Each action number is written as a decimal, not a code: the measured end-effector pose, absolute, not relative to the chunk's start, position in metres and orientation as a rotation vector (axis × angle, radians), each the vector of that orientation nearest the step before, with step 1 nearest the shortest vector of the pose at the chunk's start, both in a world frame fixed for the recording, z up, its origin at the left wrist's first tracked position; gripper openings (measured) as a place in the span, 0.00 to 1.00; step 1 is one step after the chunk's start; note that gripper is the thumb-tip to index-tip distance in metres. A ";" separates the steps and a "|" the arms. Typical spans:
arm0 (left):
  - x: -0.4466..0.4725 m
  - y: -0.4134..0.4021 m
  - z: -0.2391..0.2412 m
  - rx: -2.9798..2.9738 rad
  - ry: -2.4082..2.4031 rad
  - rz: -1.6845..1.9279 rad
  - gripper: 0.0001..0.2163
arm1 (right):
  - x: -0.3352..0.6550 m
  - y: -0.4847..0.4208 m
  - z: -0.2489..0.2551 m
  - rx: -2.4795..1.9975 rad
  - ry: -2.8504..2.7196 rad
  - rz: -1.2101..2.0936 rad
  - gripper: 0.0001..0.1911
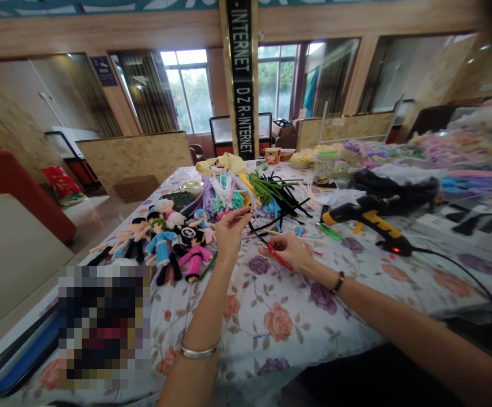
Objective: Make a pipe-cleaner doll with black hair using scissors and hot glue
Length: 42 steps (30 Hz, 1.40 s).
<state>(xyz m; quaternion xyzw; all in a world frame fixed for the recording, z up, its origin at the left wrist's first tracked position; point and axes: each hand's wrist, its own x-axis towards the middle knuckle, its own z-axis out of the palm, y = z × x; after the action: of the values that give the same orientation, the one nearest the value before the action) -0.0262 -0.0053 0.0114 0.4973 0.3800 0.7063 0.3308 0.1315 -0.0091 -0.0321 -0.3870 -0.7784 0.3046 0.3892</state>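
Note:
My left hand is raised over the table, thumb and fingertips pinched together. What lies between them is too small to make out. My right hand is closed around a slim red-handled tool, whose thin dark end points up toward my left fingertips. Beyond both hands lies a pile of fuzzy pipe cleaners in purple, mint, yellow and green, with black pipe cleaners at its right. Left of my left hand, several small fuzzy dolls lie in a heap, one dressed in pink.
At right, a black-and-yellow glue gun with a lit red light trails its cord over the floral tablecloth. Near it lies a green tool. A black bag and pastel bundles sit farther back. A blurred-out patch covers the front left.

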 end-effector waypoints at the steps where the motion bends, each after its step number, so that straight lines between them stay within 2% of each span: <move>1: -0.026 -0.005 0.012 1.298 0.981 1.816 0.10 | 0.132 -0.009 -0.032 -0.984 -1.978 0.772 0.23; 11: -0.032 -0.004 0.009 1.553 1.000 1.630 0.10 | 0.133 -0.006 -0.032 -1.020 -1.955 0.724 0.25; 16: -0.035 -0.003 0.009 1.569 1.000 1.646 0.11 | 0.134 -0.005 -0.032 -1.029 -1.958 0.746 0.24; 42: -0.037 -0.006 0.014 1.770 1.143 1.736 0.08 | 0.134 0.000 -0.040 -1.022 -2.022 0.742 0.22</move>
<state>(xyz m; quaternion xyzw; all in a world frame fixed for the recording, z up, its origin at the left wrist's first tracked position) -0.0375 -0.0057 0.0142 0.6346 0.4099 0.6226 0.2042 0.1336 -0.0002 -0.0400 -0.3983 -0.7881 0.2892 0.3696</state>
